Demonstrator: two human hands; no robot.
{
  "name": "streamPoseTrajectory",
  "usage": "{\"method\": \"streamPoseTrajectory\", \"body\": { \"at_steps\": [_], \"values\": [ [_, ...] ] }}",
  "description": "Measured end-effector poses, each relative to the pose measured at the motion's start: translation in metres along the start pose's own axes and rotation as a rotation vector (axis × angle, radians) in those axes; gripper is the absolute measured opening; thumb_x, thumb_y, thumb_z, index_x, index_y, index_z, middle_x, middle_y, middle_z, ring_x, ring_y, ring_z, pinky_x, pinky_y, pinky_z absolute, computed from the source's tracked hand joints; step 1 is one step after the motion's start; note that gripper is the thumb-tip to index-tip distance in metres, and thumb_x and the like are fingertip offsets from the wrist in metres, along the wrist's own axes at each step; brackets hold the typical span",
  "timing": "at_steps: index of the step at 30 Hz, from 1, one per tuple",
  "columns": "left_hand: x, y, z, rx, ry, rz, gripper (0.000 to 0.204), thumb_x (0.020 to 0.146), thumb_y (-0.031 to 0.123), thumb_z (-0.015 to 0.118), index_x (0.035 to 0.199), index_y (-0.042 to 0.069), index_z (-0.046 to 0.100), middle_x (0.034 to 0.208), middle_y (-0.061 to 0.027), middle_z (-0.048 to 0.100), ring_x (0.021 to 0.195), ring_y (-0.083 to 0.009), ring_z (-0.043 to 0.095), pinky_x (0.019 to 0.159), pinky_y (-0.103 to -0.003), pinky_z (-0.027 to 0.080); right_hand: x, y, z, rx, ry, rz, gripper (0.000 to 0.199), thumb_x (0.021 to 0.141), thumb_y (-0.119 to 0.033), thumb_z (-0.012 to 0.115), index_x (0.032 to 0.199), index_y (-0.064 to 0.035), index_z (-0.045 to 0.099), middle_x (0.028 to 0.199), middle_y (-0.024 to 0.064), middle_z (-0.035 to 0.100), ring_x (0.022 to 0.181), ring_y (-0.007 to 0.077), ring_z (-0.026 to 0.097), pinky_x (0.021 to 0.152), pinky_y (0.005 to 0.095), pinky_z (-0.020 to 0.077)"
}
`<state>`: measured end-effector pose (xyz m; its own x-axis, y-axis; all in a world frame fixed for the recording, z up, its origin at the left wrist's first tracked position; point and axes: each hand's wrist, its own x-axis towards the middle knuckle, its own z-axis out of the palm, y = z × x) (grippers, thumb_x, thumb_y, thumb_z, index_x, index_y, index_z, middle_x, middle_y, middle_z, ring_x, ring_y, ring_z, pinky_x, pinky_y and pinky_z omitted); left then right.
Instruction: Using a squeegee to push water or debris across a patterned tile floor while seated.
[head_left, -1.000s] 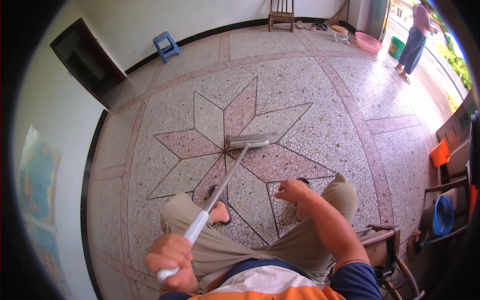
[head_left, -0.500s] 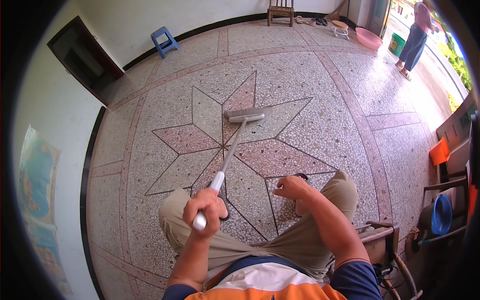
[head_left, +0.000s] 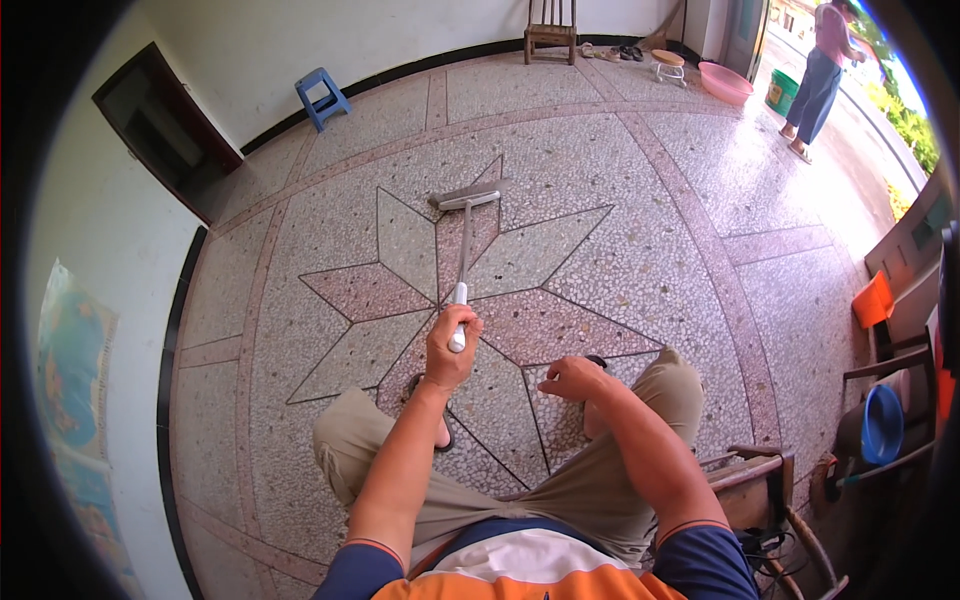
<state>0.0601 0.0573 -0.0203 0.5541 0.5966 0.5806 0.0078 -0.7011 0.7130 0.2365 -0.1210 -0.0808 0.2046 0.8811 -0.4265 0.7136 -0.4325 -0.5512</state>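
My left hand [head_left: 454,347] is closed around the white grip of a long-handled cleaning brush [head_left: 466,240]. The grey shaft points away from me. At its far end the wide, pale grey head lies crosswise over the pink petal of the floor's star pattern; whether it presses on the floor I cannot tell. My right hand [head_left: 577,378] hangs loosely curled inside my right knee, above a dark sandal, with nothing seen in its fingers. My knees are spread to both sides of the hands.
A blue stool [head_left: 322,98] and a wooden chair [head_left: 550,35] stand by the far wall. Shoes, a small round stool [head_left: 669,68], a pink basin [head_left: 726,84] and a green bucket [head_left: 782,92] line the doorway, where another person [head_left: 820,75] stands. A blue basin [head_left: 882,424] is at right.
My left hand has reached forward and slightly right, pushing the brush away from me; its head has moved farther off and left. My right hand stays nearly in place.
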Motion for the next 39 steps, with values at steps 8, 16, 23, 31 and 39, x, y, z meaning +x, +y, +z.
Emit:
{"method": "streamPoseTrajectory", "body": {
  "at_steps": [8, 16, 23, 31, 39],
  "values": [
    [-0.045, 0.053, -0.053, 0.028, -0.007, 0.02, 0.012, 0.083, 0.006, 0.069, 0.089, 0.002, 0.059, 0.09, -0.0124, 0.062, 0.082, -0.0275, 0.061, 0.083, -0.037, 0.048, -0.004, -0.003, -0.001, -0.03, 0.001, 0.015, 0.045, 0.08, -0.052, 0.064, 0.1, -0.0121, 0.072, 0.095, 0.0157, 0.069, 0.094, 0.0326, 0.065, 0.082, 0.0414, 0.0505],
    [-0.071, 0.154, -0.15, 0.029, 0.141, 0.133, 0.02, 0.09, 0.019, 0.063, 0.081, 0.005, 0.053, 0.074, -0.0086, 0.061, 0.067, -0.0224, 0.062, 0.078, -0.042, 0.053, -0.013, -0.011, -0.006, 0.032, -0.04, -0.027, 0.042, 0.081, -0.047, 0.065, 0.099, -0.0086, 0.072, 0.101, 0.018, 0.068, 0.1, 0.0358, 0.062, 0.088, 0.0472, 0.0466],
    [-0.069, 0.219, -0.169, -0.234, 0.343, 0.28, 0.039, 0.092, 0.043, 0.059, 0.08, 0.01, 0.043, 0.055, 0.0012, 0.046, 0.046, -0.0121, 0.047, 0.054, -0.031, 0.047, -0.01, -0.009, 0.002, -0.029, 0.023, -0.075, 0.044, 0.079, -0.049, 0.066, 0.097, -0.0088, 0.072, 0.092, 0.0153, 0.069, 0.09, 0.0313, 0.066, 0.08, 0.0402, 0.0508],
    [-0.05, 0.176, -0.135, -0.249, 0.251, 0.324, 0.023, 0.094, 0.02, 0.055, 0.082, 0.007, 0.041, 0.058, -0.0027, 0.048, 0.047, -0.0144, 0.046, 0.055, -0.034, 0.05, -0.008, 0.0, 0.005, -0.014, 0.036, -0.086, 0.045, 0.079, -0.048, 0.066, 0.097, -0.0064, 0.071, 0.09, 0.0168, 0.069, 0.089, 0.0319, 0.066, 0.079, 0.0399, 0.051],
    [-0.03, 0.092, -0.101, -0.003, 0.141, 0.102, 0.006, 0.091, 0.003, 0.053, 0.088, 0.002, 0.048, 0.078, -0.0093, 0.058, 0.071, -0.0178, 0.056, 0.091, -0.045, 0.048, -0.013, -0.016, -0.011, 0.025, -0.029, -0.034, 0.043, 0.081, -0.047, 0.064, 0.101, -0.0097, 0.07, 0.101, 0.0172, 0.068, 0.099, 0.036, 0.062, 0.088, 0.0473, 0.046]
  ]
}}
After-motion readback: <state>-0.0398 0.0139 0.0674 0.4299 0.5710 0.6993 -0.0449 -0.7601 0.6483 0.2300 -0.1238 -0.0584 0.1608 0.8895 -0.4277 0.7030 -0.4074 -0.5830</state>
